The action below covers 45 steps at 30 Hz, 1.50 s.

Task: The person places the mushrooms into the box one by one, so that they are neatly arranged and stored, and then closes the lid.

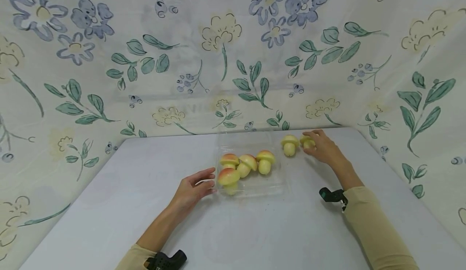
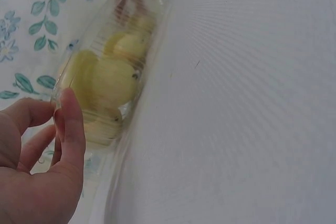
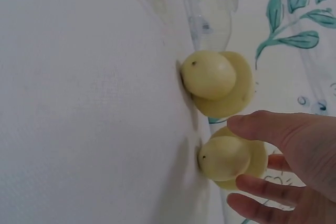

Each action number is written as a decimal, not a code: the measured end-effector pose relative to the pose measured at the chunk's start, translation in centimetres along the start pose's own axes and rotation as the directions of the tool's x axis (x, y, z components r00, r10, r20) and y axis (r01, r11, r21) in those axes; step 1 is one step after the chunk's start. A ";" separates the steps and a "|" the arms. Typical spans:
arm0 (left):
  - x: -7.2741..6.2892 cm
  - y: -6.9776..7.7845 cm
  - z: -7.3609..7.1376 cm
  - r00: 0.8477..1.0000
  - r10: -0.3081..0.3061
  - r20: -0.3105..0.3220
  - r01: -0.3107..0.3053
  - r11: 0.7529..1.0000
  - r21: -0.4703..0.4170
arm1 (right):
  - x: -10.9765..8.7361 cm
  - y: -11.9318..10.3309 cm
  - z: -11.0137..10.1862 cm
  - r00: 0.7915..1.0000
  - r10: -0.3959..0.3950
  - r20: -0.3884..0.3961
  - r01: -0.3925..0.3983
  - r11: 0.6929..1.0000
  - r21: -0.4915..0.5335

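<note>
A clear plastic box (image 1: 260,187) holds several yellow-green toy mushrooms (image 1: 265,167) with red-tinged caps. My left hand (image 1: 193,189) rests at the box's left side with relaxed fingers, fingertips right at its wall, as the left wrist view also shows. To the right of the box, two more mushrooms stand on the table. My right hand (image 1: 324,148) is around the farther-right mushroom (image 3: 226,158). Its thumb overlaps the cap on one side and its fairly straight fingers (image 3: 268,190) the other. The nearer mushroom (image 3: 210,77) stands beside it, untouched.
Box and mushrooms sit toward the back edge of a white table (image 1: 255,237). Behind the table hangs a floral cloth (image 1: 218,80). The box's clear lid (image 1: 245,140) stands open at its back. Each wrist wears a black camera (image 1: 331,195).
</note>
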<state>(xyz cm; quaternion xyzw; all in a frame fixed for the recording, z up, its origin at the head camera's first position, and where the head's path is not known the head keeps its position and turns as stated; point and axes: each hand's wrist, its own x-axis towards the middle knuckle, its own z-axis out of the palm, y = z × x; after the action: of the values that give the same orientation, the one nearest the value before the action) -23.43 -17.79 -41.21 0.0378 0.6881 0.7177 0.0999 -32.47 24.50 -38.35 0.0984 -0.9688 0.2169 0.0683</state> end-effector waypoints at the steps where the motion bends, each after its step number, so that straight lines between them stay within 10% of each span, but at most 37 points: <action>1: 0.0 0.0 0.0 1.000 0.000 0.000 0.000 1.000 0.000 | 0.0 0.0 0.0 1.000 0.000 0.004 0.000 1.000 -0.008; 15: -0.1 0.1 0.1 1.000 -0.011 -0.002 0.011 1.000 0.005 | 0.1 0.7 0.8 0.989 0.074 0.130 -0.076 0.997 0.012; 45: -0.2 0.3 0.1 1.000 -0.019 -0.006 0.019 0.999 0.032 | 0.1 0.8 1.1 0.998 0.066 0.023 -0.067 0.997 0.031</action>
<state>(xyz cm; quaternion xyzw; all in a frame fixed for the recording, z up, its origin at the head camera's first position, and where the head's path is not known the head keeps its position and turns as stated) -23.25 -17.77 -40.95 0.0307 0.7001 0.7058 0.1039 -32.79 24.69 -39.64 0.0694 -0.9687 0.2333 0.0487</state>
